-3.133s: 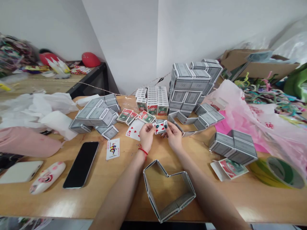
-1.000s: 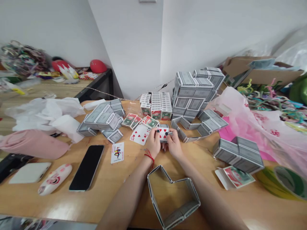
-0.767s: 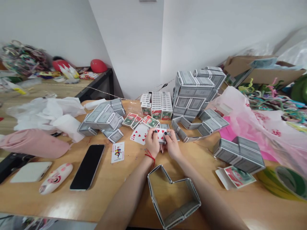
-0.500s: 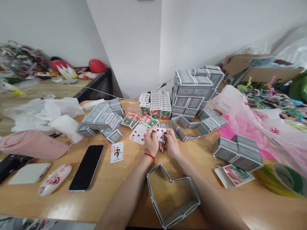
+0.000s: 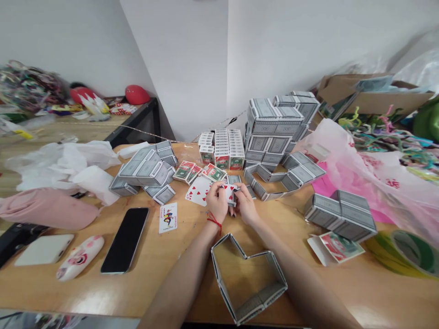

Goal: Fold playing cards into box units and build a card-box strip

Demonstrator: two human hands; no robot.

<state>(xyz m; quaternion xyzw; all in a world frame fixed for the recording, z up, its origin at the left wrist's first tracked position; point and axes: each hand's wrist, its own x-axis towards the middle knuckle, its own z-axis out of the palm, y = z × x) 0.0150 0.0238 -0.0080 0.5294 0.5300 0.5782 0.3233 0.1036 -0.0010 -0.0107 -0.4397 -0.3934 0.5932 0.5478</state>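
Between my two hands is a playing card (image 5: 229,193) with red hearts, its face towards me. My left hand (image 5: 217,201) pinches its left side, and my right hand (image 5: 244,204) has its fingers closed at the right edge. Loose heart cards (image 5: 198,190) lie on the table just left of my left hand, and a joker card (image 5: 168,218) lies farther left. A heart-shaped frame of folded cards (image 5: 219,278) stands between my forearms. Behind my right hand, another open frame of cards (image 5: 270,194) joins grey card blocks.
A tall stack of grey card blocks (image 5: 274,123) stands at the back beside rows of card boxes (image 5: 222,148). Card blocks (image 5: 140,167) and a phone (image 5: 125,240) are on the left. At right are another card block (image 5: 339,214), an opened card box (image 5: 339,248) and yellow tape (image 5: 387,256).
Both hands stay nearly in place on the card, with only slight finger movement. The whole view has shifted a little; nothing on the table has visibly moved.
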